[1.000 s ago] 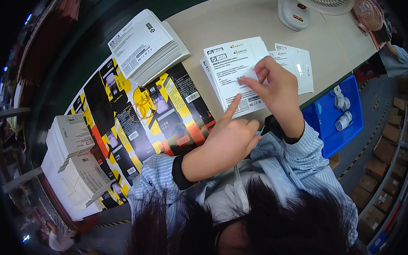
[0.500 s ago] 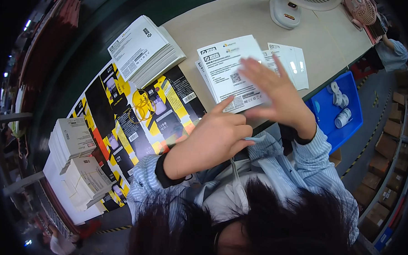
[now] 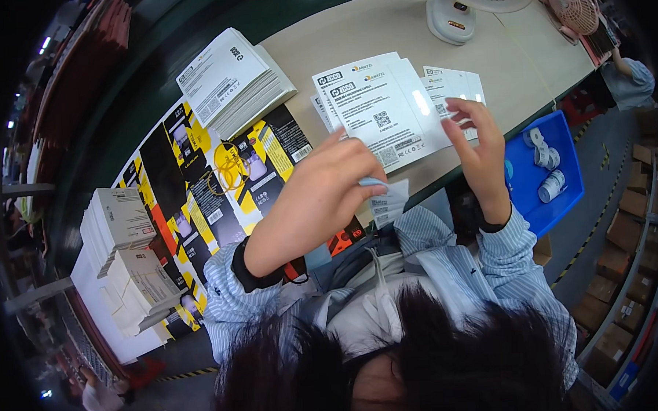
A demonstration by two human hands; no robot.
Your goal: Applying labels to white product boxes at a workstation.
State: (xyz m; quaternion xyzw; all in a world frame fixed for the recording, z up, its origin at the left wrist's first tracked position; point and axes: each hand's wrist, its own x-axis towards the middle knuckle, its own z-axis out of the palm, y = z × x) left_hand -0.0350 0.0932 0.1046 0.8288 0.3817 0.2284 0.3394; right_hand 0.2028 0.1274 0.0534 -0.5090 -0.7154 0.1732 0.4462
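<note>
My left hand (image 3: 335,177) is closed on a small fanned bunch of printed labels (image 3: 390,205), which hangs below the thumb; a light blue edge shows at the thumb tip. Just beyond lie overlapping white printed cards (image 3: 406,121) with black text and a square code. My right hand (image 3: 481,147) is at the right side of these cards, its thumb and forefinger curved and apart, with nothing visible between them. Whether its fingertips touch the top card I cannot tell. Partly behind that hand are more white printed cards (image 3: 463,89).
A tall stack of white cards (image 3: 228,81) and lower stacks (image 3: 138,280) stand at left on yellow-and-black printed sheets (image 3: 196,189). Rubber bands (image 3: 228,173) lie there. A blue tray (image 3: 563,195) with white rolls (image 3: 552,186) sits right; a white fan (image 3: 453,20) stands behind.
My right hand has drawn back right and off the top card, uncovering it. My left hand has shifted slightly left, and the labels beneath it now show.
</note>
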